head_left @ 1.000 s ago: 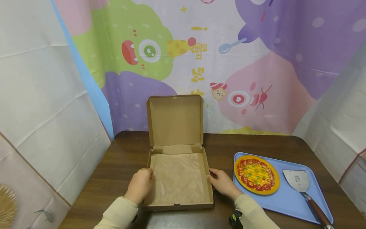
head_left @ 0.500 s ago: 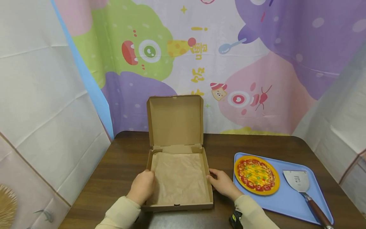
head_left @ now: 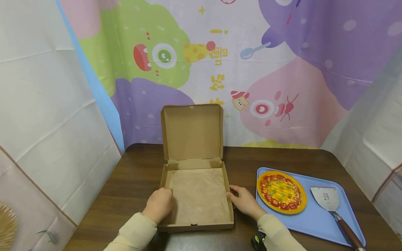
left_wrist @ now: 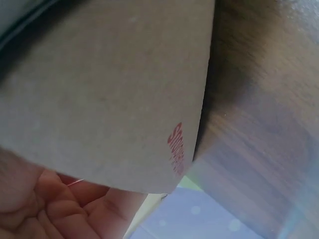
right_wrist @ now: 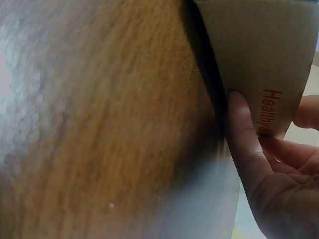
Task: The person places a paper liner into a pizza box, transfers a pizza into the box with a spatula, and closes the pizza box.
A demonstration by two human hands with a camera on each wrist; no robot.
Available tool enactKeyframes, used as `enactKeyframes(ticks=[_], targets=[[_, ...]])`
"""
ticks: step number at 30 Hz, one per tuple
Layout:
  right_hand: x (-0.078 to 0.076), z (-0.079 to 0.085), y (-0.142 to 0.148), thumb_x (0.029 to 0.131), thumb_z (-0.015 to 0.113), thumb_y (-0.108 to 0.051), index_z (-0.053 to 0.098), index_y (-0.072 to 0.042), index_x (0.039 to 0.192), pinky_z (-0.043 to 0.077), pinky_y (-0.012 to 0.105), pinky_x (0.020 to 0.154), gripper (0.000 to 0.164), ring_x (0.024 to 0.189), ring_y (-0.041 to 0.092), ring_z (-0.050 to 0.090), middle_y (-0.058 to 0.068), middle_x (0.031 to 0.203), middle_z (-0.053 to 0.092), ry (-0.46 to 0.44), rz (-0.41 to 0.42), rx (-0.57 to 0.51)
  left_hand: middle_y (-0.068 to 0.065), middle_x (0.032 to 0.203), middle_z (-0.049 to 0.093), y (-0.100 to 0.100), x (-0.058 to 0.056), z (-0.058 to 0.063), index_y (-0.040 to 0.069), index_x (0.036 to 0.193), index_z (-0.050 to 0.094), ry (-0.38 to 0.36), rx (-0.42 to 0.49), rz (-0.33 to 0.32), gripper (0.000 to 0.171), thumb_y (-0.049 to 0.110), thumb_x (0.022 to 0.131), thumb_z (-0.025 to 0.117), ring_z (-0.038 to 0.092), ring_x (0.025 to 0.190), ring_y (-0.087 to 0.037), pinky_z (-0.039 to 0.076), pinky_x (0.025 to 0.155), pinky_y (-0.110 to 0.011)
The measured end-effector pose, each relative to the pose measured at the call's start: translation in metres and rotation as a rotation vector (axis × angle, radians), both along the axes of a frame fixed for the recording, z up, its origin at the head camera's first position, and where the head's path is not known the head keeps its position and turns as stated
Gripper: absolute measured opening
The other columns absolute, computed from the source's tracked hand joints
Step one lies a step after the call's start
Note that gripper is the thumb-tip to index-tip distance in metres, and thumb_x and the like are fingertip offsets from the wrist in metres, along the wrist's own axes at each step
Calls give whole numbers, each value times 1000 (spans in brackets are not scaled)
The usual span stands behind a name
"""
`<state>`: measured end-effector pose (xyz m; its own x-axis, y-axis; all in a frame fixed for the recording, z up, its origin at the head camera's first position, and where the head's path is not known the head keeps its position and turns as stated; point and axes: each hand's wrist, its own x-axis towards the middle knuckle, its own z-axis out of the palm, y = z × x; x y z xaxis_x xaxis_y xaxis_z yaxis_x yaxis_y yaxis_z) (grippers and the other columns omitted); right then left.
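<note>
A brown cardboard pizza box point(head_left: 194, 134) stands with its lid raised. In its base lies a creased sheet of brown paper point(head_left: 201, 198). My left hand point(head_left: 158, 205) reaches over the left wall, fingers curled at the paper's left edge; the fingertips are hidden in the head view. The left wrist view shows that hand's curled fingers point(left_wrist: 70, 209) behind the box wall point(left_wrist: 109, 99). On the other side my right hand point(head_left: 246, 200) grips the right wall, its thumb inside; in the right wrist view a finger point(right_wrist: 244, 129) lies along the outer wall with red print.
Right of the box, a blue tray point(head_left: 309, 228) holds a pizza point(head_left: 282, 191) with an orange rim and a metal spatula point(head_left: 326, 198) with a wooden handle. The handle sticks out over the tray's front edge. A printed curtain point(head_left: 216, 69) hangs behind the dark wooden table point(head_left: 122, 195).
My left hand has shifted right, further into the box, and the paper has slid right with it toward the right wall. The right hand keeps its place.
</note>
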<state>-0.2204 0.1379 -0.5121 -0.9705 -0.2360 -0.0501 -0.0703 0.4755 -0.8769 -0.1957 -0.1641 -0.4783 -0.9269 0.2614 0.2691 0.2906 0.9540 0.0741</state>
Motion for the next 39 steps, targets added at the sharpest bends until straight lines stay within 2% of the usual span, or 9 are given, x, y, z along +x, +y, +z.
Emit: enactKeyframes(ticks=[6,10,13,17,21,24,30,35,39], targets=[[0,1,0,96,58,-9,53,11,132,59,32,61,41,78,22,70,27,117,65,-1,5,-9,-14,64,65,-2,-1,3,6,62,57,-15,32,-11,17,-3,71,69,64,58,-33,51,52,-44],[0,1,1,96,57,-9,53,11,132,59,31,60,41,77,21,70,27,117,65,3,8,-7,-13,64,64,-3,-2,5,8,62,55,-65,82,-5,20,-1,70,71,63,58,-31,49,52,-43],[0,1,1,96,57,-9,53,11,132,59,31,60,41,76,21,70,27,118,65,2,8,-8,-9,61,60,-5,-4,5,11,61,52,-115,136,7,24,1,71,71,57,54,-25,43,49,-39],[0,2,1,97,57,-9,53,12,132,59,32,60,41,78,22,70,28,119,64,3,10,-9,-1,57,47,-6,-6,7,11,61,49,-185,225,23,26,3,76,68,42,53,-17,33,47,-32],[0,2,2,97,57,-10,53,12,132,60,33,62,41,80,23,70,28,117,65,9,21,-11,-4,70,65,-6,-4,12,3,80,67,-185,260,37,9,11,83,67,60,61,-21,48,54,-37],[1,2,3,97,56,-10,52,12,132,60,34,62,41,80,23,70,28,116,65,12,29,-12,-10,89,74,-4,-2,19,2,104,72,-161,283,51,25,19,86,69,70,76,-26,56,67,-43],[0,1,2,98,56,-10,52,12,132,60,34,62,41,80,23,70,27,115,65,12,35,-19,-7,97,74,2,4,34,5,117,68,-160,438,54,33,25,91,68,69,79,-18,56,68,-37],[-1,0,1,97,56,-10,52,12,131,59,33,61,40,80,23,70,25,111,66,9,21,-28,-7,102,74,13,13,45,4,123,65,-168,567,32,38,25,92,67,70,82,-17,57,71,-35],[0,0,1,97,58,-10,54,13,130,59,31,60,40,79,22,69,23,109,67,17,15,-21,-9,106,73,25,19,48,2,126,63,-135,606,-10,40,22,92,67,70,82,-17,57,70,-32]])
